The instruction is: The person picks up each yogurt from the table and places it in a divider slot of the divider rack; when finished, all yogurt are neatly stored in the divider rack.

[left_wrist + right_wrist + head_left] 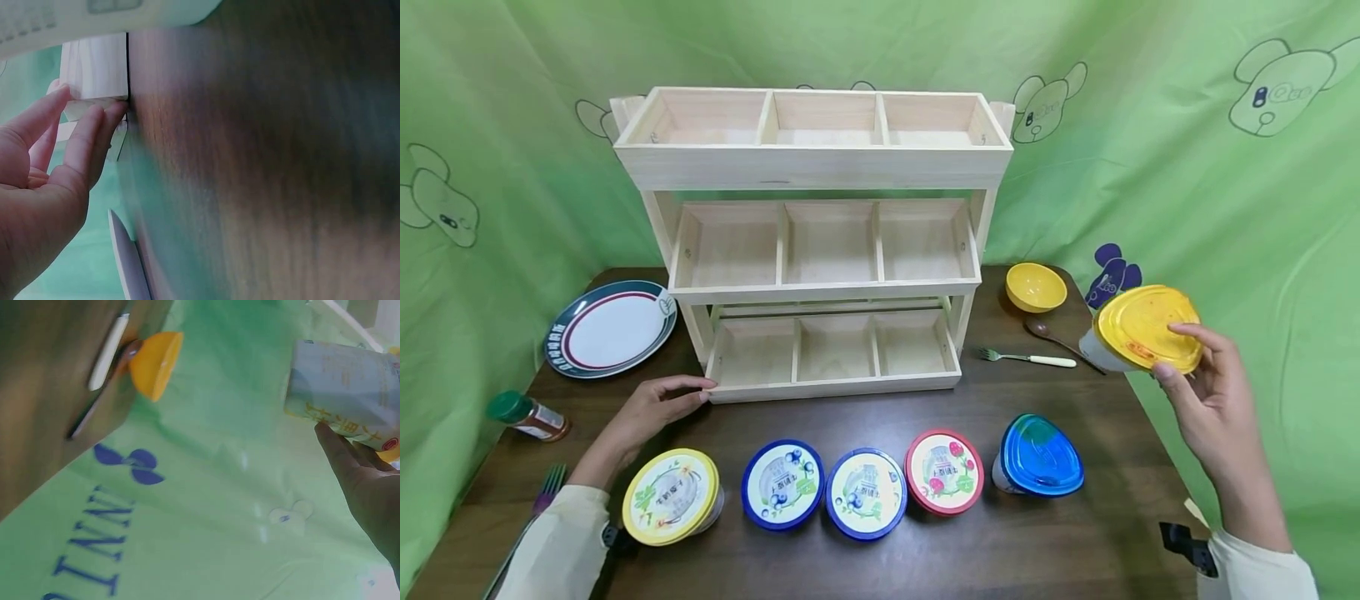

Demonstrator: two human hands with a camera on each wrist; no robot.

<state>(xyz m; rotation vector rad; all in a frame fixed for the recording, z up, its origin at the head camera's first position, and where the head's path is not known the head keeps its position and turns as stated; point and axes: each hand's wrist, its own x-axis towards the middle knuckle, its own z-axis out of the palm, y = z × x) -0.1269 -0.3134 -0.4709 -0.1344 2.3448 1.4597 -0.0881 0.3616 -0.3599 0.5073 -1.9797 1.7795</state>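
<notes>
Green backdrop, rack [812, 250] mid-table. R hand [1206, 392] grips yellow-lid cup [1142, 329] by rim: prob light, stiff, slick. L hand [655, 408] flat, relaxed, touching rack base.

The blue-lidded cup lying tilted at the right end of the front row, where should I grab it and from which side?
Take the blue-lidded cup by its lid rim, thumb on one edge and fingers on the other, coming from above and the right. It leans with the wide lid facing up toward you, hiding most of the body. The red-lidded cup sits close on its left, while the right side is free.
</notes>
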